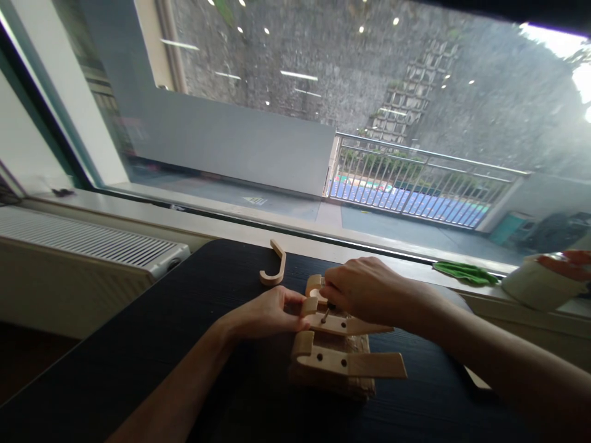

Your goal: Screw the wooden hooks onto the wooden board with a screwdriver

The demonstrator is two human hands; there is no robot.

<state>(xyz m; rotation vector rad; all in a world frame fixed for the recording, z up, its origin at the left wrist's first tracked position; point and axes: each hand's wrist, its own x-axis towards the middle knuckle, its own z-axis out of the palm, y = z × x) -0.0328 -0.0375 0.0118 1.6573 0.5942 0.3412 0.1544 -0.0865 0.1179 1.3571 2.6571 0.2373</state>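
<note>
Several pale wooden hooks lie across a rough-edged brown block [339, 386] on the dark table. My left hand [270, 312] pinches the curled end of the middle wooden hook [339, 325]. My right hand [357, 286] is closed just above that hook, its fingertips near a screw [325, 316] standing tilted in it. What the right fingers hold is hidden. Closer to me, the front wooden hook [353, 364] shows two dark screw heads or holes. The far wooden hook [314, 285] is mostly behind my right hand. Apart from the block lies a loose wooden hook [281, 266].
The black table [184, 307] stands against a window sill [212, 229]. To the left is a white radiator [152, 249]. On the sill at right lie a green cloth [466, 272] and a pale pot [535, 286]. A pale flat piece [478, 378] shows beneath my right forearm.
</note>
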